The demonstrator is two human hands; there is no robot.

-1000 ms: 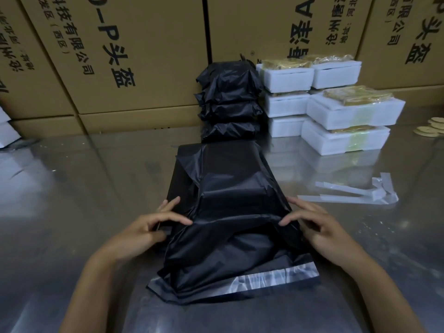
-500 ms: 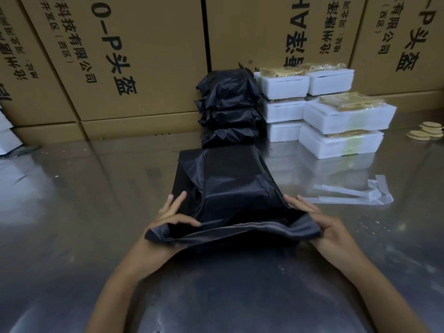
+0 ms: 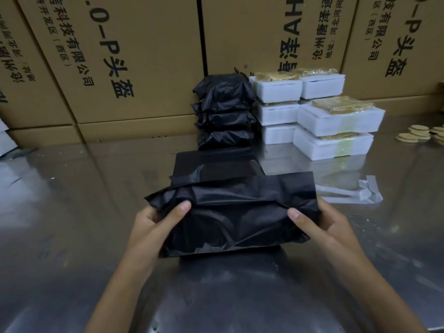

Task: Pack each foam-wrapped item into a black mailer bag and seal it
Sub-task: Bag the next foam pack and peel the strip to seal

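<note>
The table [image 3: 72,212] is shiny steel and mirrors what stands on it. Taking the stack of sealed black bags [image 3: 224,111] at its far edge as landmark: white foam boxes [image 3: 334,131] sit stacked just right of the stack, some touching it. Flat black bags [image 3: 216,164] lie just in front of it. Clear peeled strips [image 3: 355,193] lie in front of it and to the right, apart from the boxes. Pale round discs [image 3: 418,135] lie far to its right. Brown cartons [image 3: 134,68] rise behind it, at the table's back edge.
</note>
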